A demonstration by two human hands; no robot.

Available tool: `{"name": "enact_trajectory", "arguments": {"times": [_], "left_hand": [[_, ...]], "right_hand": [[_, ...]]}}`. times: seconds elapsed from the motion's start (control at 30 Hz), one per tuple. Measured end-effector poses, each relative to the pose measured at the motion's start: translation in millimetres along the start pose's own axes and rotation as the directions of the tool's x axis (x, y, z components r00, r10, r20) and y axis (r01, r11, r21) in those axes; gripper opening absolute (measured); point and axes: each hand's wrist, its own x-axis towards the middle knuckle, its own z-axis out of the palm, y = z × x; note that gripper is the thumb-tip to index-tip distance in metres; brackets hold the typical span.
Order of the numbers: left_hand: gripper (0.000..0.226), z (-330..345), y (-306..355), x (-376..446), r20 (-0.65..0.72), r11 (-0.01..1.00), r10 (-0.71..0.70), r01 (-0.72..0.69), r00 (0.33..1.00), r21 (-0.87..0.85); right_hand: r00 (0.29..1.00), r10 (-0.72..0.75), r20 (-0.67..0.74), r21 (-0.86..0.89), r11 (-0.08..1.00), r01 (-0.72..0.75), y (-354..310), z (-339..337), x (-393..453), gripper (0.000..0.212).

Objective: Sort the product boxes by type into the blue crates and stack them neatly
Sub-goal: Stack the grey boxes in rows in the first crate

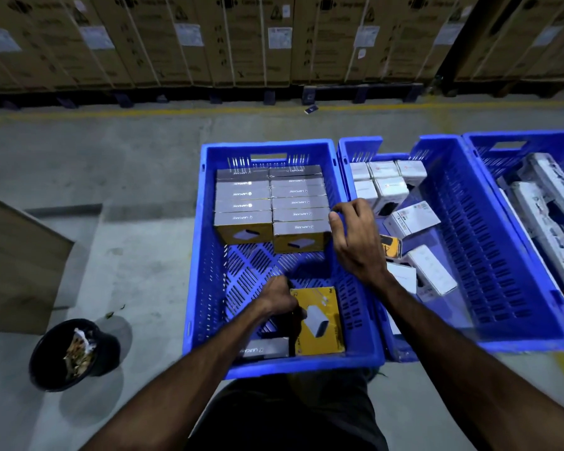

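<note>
A blue crate [196, 265] stands in front of me. At its far end two neat rows of grey-topped yellow boxes [269, 206] are stacked. Near its front lie a loose yellow box [321, 323] showing a white charger and a grey-topped box [264, 349] on its side. My left hand [279, 296] grips the left edge of the loose yellow box. My right hand [355, 239] hovers over the crate's right rim with fingers curled, next to the front right stacked box; nothing shows in its grasp. A second blue crate [469, 229] to the right holds white boxes [385, 180], some stacked, some tumbled.
A third blue crate [502, 148] at far right holds long white boxes [547, 203]. A black bucket [74, 354] with scraps sits on the concrete floor at left, beside a cardboard sheet [17, 255]. Large strapped cartons [241, 37] line the far wall.
</note>
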Motion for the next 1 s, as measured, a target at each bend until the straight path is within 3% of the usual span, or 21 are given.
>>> {"name": "enact_trajectory", "arguments": {"times": [0.1, 0.2, 0.3, 0.43, 0.53, 0.6, 0.73, 0.8, 0.87, 1.0], "left_hand": [[0.071, -4.4, 16.5, -24.3, -0.011, 0.998, 0.004, -0.005, 1.0, -0.06], [0.086, -8.3, 25.9, -43.9, -0.032, 0.986, 0.038, -0.043, 0.999, -0.159], [0.09, -13.9, 26.2, -67.6, -0.207, 0.949, 0.145, -0.195, 0.967, -0.246], [0.096, -30.1, 31.6, -98.1, -0.502, 0.79, 0.208, -0.447, 0.839, -0.42], [0.092, -51.0, 38.7, -118.1, -0.616, 0.774, 0.306, -0.566, 0.725, -0.282], [0.094, -62.1, 40.5, -129.3, -0.602, 0.771, 0.408, -0.612, 0.686, -0.174], [0.103, -72.9, 39.3, -140.3, -0.566, 0.757, 0.549, -0.653, 0.615, 0.025], [0.104, -76.1, 38.4, -144.0, -0.566, 0.755, 0.583, -0.646, 0.582, 0.113], [0.104, -79.5, 38.4, -146.8, -0.561, 0.754, 0.603, -0.635, 0.567, 0.169], [0.107, -96.8, 33.8, -154.2, -0.493, 0.747, 0.658, -0.575, 0.569, 0.334]], "right_hand": [[1.0, -0.001, 0.003, 0.004, 1.0, 0.001, -1.5, -0.5, 0.5, 0.024], [1.0, -0.008, 0.002, 0.014, 1.0, 0.008, -1.7, -1.5, 0.1, 0.024], [0.999, -0.034, 0.038, -0.024, 0.999, 0.035, -3.1, -3.2, -1.9, 0.026], [0.961, -0.22, 0.166, -0.105, 0.965, 0.239, -13.2, -9.4, -10.0, 0.04], [0.905, -0.285, 0.317, 0.038, 0.957, 0.288, -24.3, -15.2, -27.8, 0.044], [0.867, -0.261, 0.424, 0.116, 0.965, 0.234, -27.7, -19.9, -36.8, 0.054], [0.79, -0.27, 0.55, 0.082, 0.959, 0.271, -37.7, -26.2, -39.5, 0.073], [0.787, -0.252, 0.563, 0.062, 0.963, 0.263, -46.2, -24.5, -40.4, 0.075], [0.812, -0.247, 0.529, 0.041, 0.963, 0.266, -50.5, -17.4, -42.9, 0.063], [0.852, -0.232, 0.47, 0.15, 0.972, 0.182, -47.9, -6.2, -45.4, 0.047]]}}
